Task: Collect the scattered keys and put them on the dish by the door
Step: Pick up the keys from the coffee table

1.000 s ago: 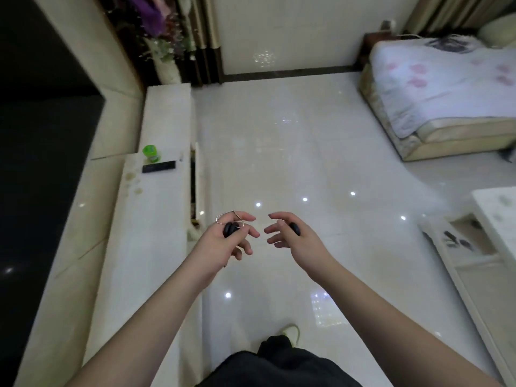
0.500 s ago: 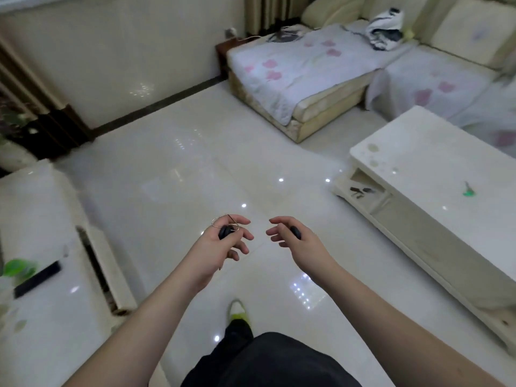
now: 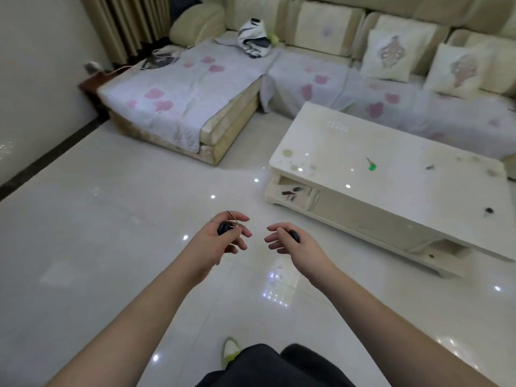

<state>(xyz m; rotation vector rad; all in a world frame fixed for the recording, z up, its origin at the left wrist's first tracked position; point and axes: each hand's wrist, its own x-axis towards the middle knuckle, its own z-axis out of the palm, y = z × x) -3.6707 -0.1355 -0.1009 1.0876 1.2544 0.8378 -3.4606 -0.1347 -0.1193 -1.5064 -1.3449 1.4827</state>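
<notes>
Carrying one dark-headed key with its wire ring [image 3: 224, 227] pinched in my left hand [image 3: 220, 241] and another [image 3: 294, 236] under my curled right hand [image 3: 290, 245], I face the green key [image 3: 371, 165] on the coffee table [image 3: 363, 196] at two o'clock, likely next.

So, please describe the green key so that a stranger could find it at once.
Look at the white coffee table in front of the sofa. The green key lies on its top, near the middle, apart from everything else. It is the only bright green thing there; the small item to its right is dark grey.
</notes>
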